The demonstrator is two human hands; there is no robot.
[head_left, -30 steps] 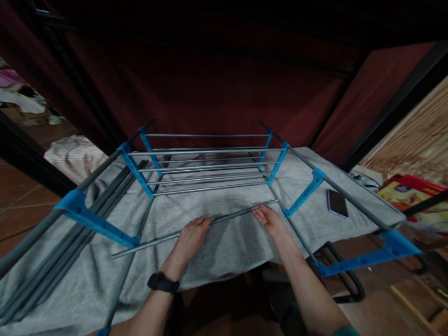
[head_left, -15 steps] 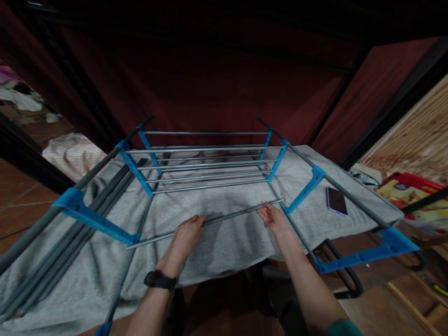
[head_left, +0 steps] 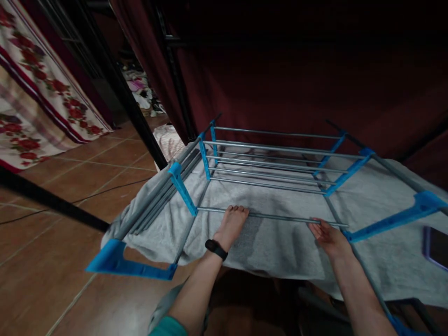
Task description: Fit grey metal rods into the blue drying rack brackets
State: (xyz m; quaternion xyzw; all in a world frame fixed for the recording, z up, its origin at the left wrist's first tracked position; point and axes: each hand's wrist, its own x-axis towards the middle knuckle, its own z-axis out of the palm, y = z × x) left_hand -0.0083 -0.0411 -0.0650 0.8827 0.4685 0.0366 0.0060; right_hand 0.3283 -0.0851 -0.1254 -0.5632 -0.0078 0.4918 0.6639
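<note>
As fingers [head_left: 236, 208] hold rod [head_left: 280, 217], brackets [head_left: 184, 191] flanking

Dim light, curtain [head_left: 280, 88] sunk in shadow, pale glare on floor [head_left: 66, 247]

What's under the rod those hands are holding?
A grey blanket shows beneath the rod between the left hand and right hand. The hands hide patches of it; whatever supports the blanket is covered.

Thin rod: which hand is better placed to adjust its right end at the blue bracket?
Right, probably. The right hand has its fingertips on the thin rod close to that end, near the right blue bracket. The left hand grips nearer the opposite end.
</note>
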